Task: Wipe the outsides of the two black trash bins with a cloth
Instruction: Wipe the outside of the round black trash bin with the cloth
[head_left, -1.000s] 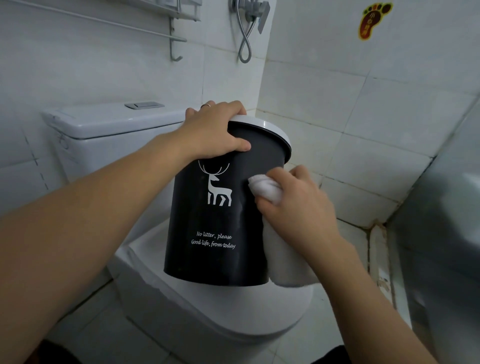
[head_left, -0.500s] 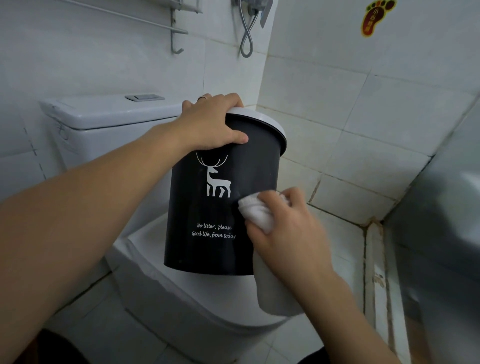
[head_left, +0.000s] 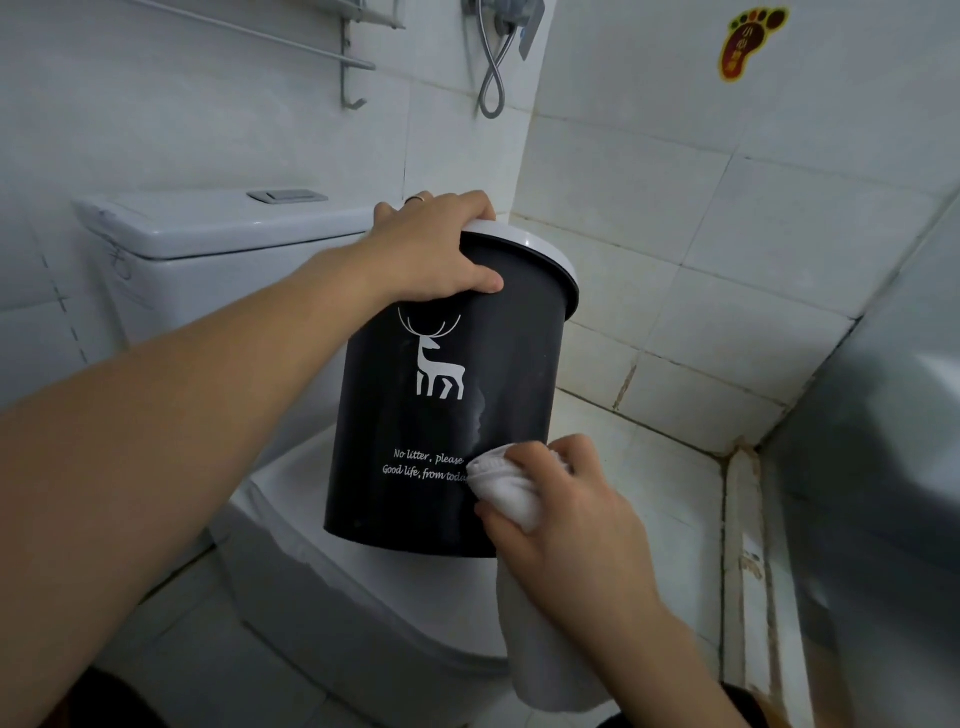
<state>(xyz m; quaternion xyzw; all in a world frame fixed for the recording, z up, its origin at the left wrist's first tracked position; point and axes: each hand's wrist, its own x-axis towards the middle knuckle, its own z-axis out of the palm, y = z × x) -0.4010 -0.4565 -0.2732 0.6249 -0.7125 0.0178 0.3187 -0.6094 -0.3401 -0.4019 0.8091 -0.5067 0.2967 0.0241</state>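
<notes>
A black trash bin (head_left: 415, 415) with a white deer, white lettering and a white rim is held tilted above the closed toilet lid. My left hand (head_left: 431, 249) grips its top rim, thumb on the black wall. My right hand (head_left: 566, 514) holds a bunched white cloth (head_left: 506, 488) against the bin's lower right side; the rest of the cloth hangs down below my wrist. Only one bin is in view.
The white toilet (head_left: 322, 587) with its cistern (head_left: 218, 228) stands under and behind the bin. Tiled walls close in at the back and right. A shower hose (head_left: 493, 67) and a metal rack (head_left: 348, 57) hang above. A grey surface (head_left: 883, 467) fills the right edge.
My right hand has slid the cloth down the bin's side, from beside the deer to the lower edge by the lettering. My left hand has kept its grip on the rim.
</notes>
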